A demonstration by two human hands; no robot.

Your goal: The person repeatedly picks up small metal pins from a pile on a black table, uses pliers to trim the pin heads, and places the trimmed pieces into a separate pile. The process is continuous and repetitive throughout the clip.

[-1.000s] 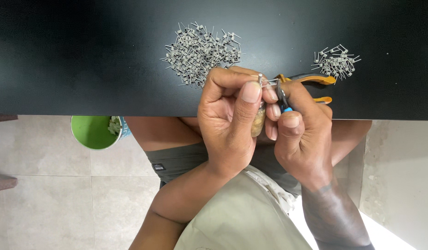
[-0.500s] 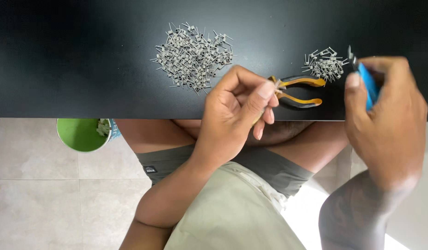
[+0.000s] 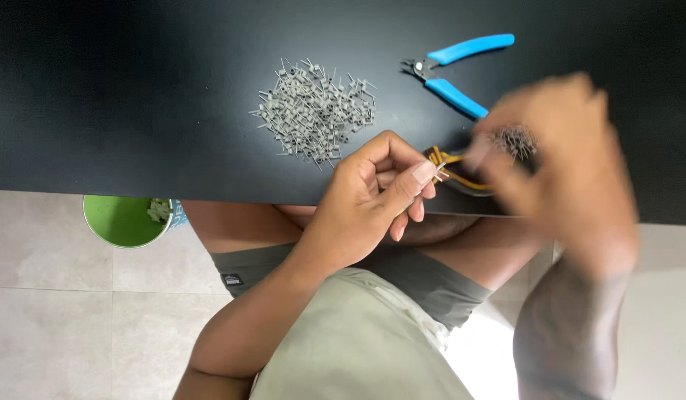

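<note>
- Left hand point(image 3: 376, 196): curled at the near edge of the black table point(image 3: 135, 96), thumb and forefinger pinched on a small metal pin point(image 3: 440, 169) that sticks out at the fingertips. Other fingers folded under.
- Right hand point(image 3: 561, 159): motion-blurred, over the small pile of pins point(image 3: 515, 139) on the right. Can't tell whether it's open, closed, or holding anything.
- Yellow-handled pliers point(image 3: 454, 169): lying on the table just beside the left fingertips, partly hidden by the right hand.
- Blue-handled cutters point(image 3: 458, 70): lying free on the table, handles splayed, well apart from the left hand, near the top of the right.
- Big pile of grey pins point(image 3: 317, 111): loose heap mid-table, just above the left hand.
- Green cup point(image 3: 124, 220): on the floor below the table edge, some bits inside.
- Risks, as I read them:
  - Pin is gripped right at the table edge; a slipped pinch drops it to the floor or lap.
  - Fast right hand so close to the small pile could scatter it.
  - Pliers sit near the edge; a knock could push them off.
</note>
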